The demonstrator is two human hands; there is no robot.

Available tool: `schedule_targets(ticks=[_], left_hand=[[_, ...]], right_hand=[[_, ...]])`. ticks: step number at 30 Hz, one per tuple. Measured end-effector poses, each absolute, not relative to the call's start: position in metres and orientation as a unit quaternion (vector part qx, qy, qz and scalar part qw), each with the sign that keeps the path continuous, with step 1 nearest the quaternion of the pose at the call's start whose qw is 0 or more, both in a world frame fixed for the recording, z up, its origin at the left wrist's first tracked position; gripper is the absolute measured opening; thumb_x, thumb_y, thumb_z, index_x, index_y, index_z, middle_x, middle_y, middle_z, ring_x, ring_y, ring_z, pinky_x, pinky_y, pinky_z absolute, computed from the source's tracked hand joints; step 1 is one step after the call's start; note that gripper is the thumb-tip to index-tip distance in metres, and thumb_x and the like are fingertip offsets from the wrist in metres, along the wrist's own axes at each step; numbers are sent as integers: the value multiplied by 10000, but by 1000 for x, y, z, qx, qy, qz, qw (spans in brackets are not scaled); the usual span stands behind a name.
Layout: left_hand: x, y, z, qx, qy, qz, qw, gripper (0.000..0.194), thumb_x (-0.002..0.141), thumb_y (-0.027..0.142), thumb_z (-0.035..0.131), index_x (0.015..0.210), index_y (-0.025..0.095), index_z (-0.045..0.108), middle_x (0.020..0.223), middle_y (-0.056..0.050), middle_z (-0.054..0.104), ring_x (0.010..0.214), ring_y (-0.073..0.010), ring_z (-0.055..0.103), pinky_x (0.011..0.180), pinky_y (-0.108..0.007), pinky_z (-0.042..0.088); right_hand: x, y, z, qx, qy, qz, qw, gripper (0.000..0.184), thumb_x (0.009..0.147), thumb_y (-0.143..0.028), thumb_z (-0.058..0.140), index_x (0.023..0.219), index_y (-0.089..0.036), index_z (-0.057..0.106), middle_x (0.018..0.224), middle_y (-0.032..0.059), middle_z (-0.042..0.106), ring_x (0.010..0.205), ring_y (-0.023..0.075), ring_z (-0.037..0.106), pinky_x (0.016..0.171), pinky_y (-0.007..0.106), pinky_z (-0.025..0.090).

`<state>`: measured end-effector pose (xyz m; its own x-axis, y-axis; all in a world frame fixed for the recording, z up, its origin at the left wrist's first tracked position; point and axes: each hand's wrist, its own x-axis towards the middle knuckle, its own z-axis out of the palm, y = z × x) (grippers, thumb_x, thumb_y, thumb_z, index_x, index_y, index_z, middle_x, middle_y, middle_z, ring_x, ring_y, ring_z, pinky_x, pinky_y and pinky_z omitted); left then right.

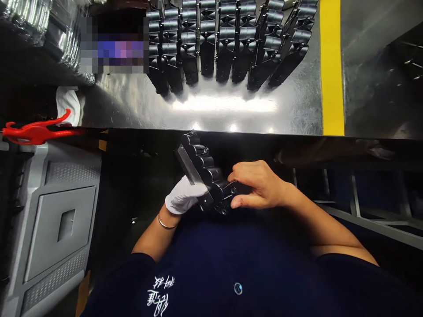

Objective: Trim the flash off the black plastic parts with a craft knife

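Note:
In front of my body I hold up a black moulded plastic part, tilted, with a row of rounded humps and small ring-shaped bosses along one side and a flat strip along the other. My left hand, in a white glove, is closed around its lower left edge, thumb on the flat strip. Beside the lower right end is my bare right hand. Its fingers curl inward, and its thumb lies apart below, close to the bosses. A thin light line shows at the fingertips; whether it is a tool or the part's edge is unclear.
Several similar black parts stand in rows on the metal table, beside yellow tape. Left are a red plastic tool, a white cloth, a grey crate and plastic-wrapped stacks. A metal frame stands right.

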<state>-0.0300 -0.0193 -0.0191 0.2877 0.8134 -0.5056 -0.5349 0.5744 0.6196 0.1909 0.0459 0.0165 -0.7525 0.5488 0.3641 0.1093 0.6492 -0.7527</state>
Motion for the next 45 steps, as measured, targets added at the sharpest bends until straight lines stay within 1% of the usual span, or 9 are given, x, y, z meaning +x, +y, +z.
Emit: schedule_targets(ticks=[6,10,14,18,21,26,33,41,45], left_hand=[[-23,-20,-17,143,414,433,788,447,524,312,902,905,146,735,765,-32,737,685,-197,700,653,-299,565],[-22,-23,-19,123,421,425,792,401,586,309,873,915,140,715,805,-44,748,678,-194,703,646,-296,571],[-18,-23,-19,102,413,433,795,294,624,289,847,819,109,720,684,-48,713,610,-194,687,653,-316,577],[-12,-20,-13,48,413,446,793,168,684,176,785,821,107,716,675,-35,707,666,-196,704,727,-317,586],[-8,-15,-4,-39,412,434,800,135,797,102,651,914,116,718,773,-36,746,741,-170,726,771,-272,590],[-4,-5,13,-174,356,427,813,358,992,168,362,1185,187,663,848,-23,767,878,-146,739,758,-228,584],[-10,-10,9,-173,326,391,843,408,998,274,403,1389,279,518,973,-4,785,741,-134,737,418,-174,431],[-7,-10,18,-185,331,391,839,406,1012,235,313,1330,221,566,754,-6,765,585,-137,706,408,-197,441],[-4,-9,20,-211,330,378,839,393,1013,229,309,1255,178,614,737,-11,764,610,-135,717,453,-200,485]], right_hand=[[191,47,9,-214,-852,343,334,487,945,-545,611,645,-181,486,576,-32,385,526,115,365,501,268,255],[189,46,4,-238,-860,286,350,490,1003,-510,522,638,-185,492,586,-11,426,535,127,396,507,277,267],[187,46,4,-284,-849,237,378,466,1007,-550,478,737,-181,566,644,21,498,574,150,461,536,284,335],[186,46,5,-316,-862,197,343,540,1035,-544,381,644,-196,513,614,28,475,562,157,422,523,304,306],[189,49,6,-311,-866,209,330,533,1051,-509,344,644,-200,497,597,20,450,543,155,404,512,309,292],[200,63,15,-307,-862,259,309,411,1058,-377,346,740,-204,543,593,12,488,519,144,450,519,293,322],[206,78,23,-292,-917,173,211,514,1031,-490,380,618,-203,483,552,11,476,500,139,449,481,312,215],[213,83,20,-217,-925,259,172,506,1032,-462,382,596,-206,392,521,-17,403,454,122,367,482,300,206],[217,83,19,-197,-891,385,139,534,1039,-490,374,584,-210,388,523,-27,390,461,117,341,498,293,233]])
